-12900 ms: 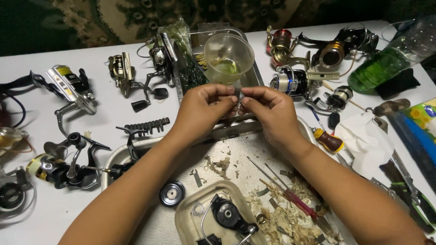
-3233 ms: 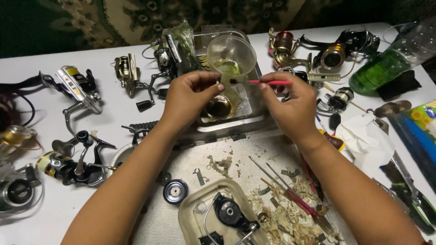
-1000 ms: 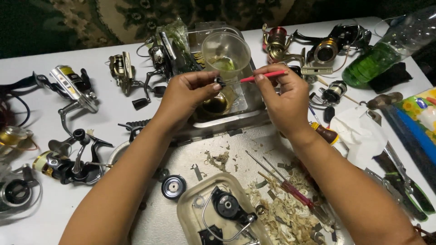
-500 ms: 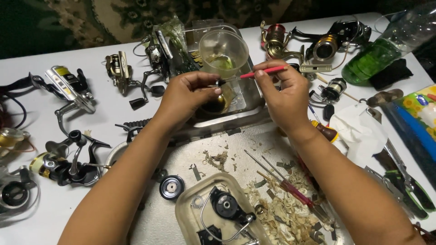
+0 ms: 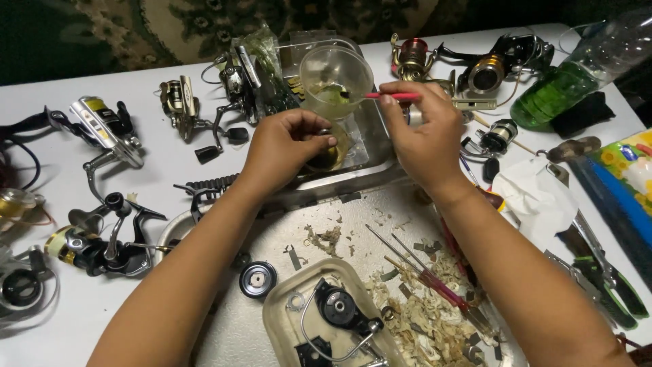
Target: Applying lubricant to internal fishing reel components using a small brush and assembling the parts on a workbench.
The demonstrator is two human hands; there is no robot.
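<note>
My left hand (image 5: pixel 288 146) grips a small brass-coloured round reel part (image 5: pixel 326 153) over a shallow metal tray (image 5: pixel 380 173). My right hand (image 5: pixel 424 129) pinches a thin red-handled brush (image 5: pixel 384 96) and its dark tip reaches into a clear plastic cup (image 5: pixel 335 75) with yellowish-green liquid at the bottom. The cup stands at the back of the tray, just above my left hand.
Several fishing reels (image 5: pixel 109 129) lie on the white table on the left and at the back right (image 5: pixel 489 68). A green plastic bottle (image 5: pixel 577 68) lies at far right. A clear container (image 5: pixel 319 319) with reel parts, red screwdrivers (image 5: pixel 435 282), shavings and pliers (image 5: pixel 604 278) sit near me.
My right hand has tipped the brush so its tip is now down inside the cup. My left hand keeps hold of the brass part in about the same spot.
</note>
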